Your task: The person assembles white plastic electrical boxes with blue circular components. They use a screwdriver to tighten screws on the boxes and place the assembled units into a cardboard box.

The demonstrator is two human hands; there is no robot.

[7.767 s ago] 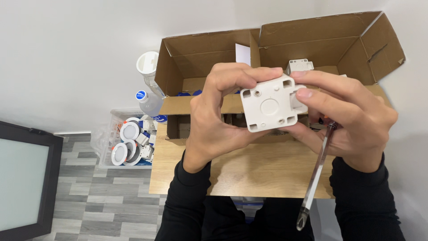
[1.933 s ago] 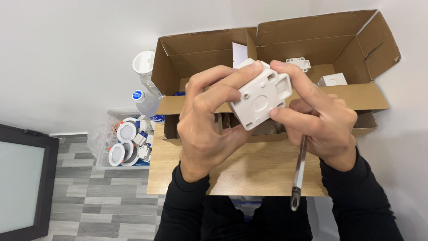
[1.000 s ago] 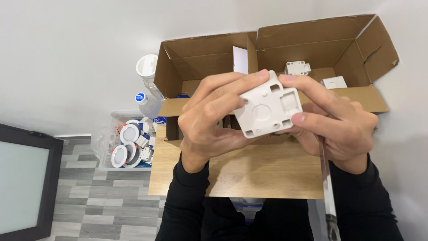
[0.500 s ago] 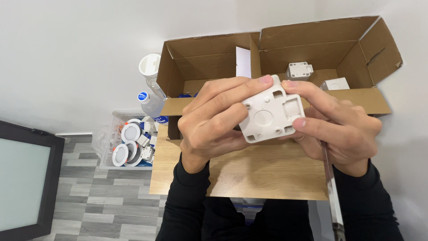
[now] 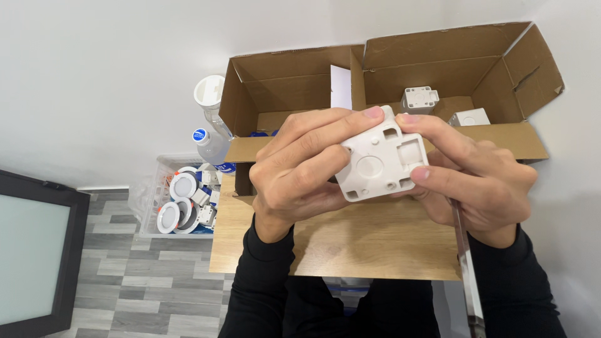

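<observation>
Both hands grip a square white plastic housing (image 5: 382, 159) above a wooden table (image 5: 350, 241), back facing up for inspection. Left hand (image 5: 300, 169) fingers clamp its edge; right hand (image 5: 476, 181) also pinches a screwdriver (image 5: 466, 269).

Our hands (image 5: 300, 181) and the white part (image 5: 382, 161) block the near box (image 5: 451, 69) mouth. Bare tabletop (image 5: 350, 244) below is open. Bottles (image 5: 210, 125) crowd the left edge; the right side probably tight against the wall.
</observation>
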